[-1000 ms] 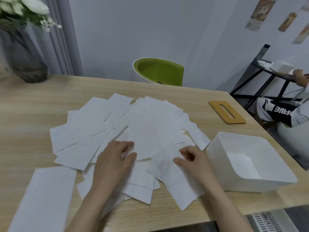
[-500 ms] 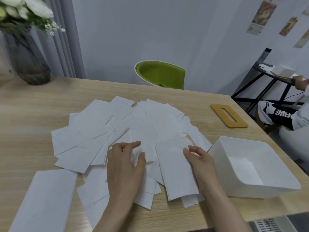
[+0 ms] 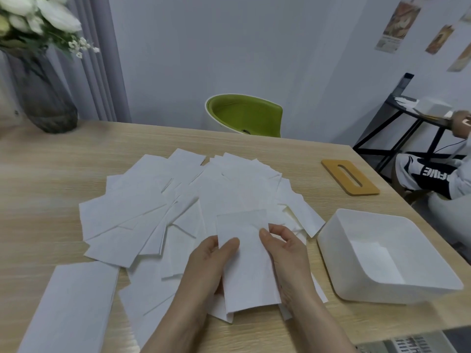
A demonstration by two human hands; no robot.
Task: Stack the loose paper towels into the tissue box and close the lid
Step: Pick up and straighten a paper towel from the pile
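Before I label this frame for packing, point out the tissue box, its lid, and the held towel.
tissue box (image 3: 331,240): head view, left wall.
lid (image 3: 331,168): head view, wooden near-left rim.
held towel (image 3: 248,271): head view, sheet's middle.

Hidden, cropped and blurred parts of the tabletop scene

The held paper towel (image 3: 246,261) covers the fingers of the left hand (image 3: 206,266) beneath it, and both forearms run off the bottom edge. The scattered paper towels (image 3: 158,212) overlap so much that their number cannot be told. A separate towel sheet (image 3: 74,307) at lower left is cut by the bottom edge. The white flowers (image 3: 38,19) and their dark vase (image 3: 43,98) are cropped at the left and top and look soft. A seated person (image 3: 433,174) at far right is cut off by the frame, and the wall pictures (image 3: 397,24) are too blurred to read.
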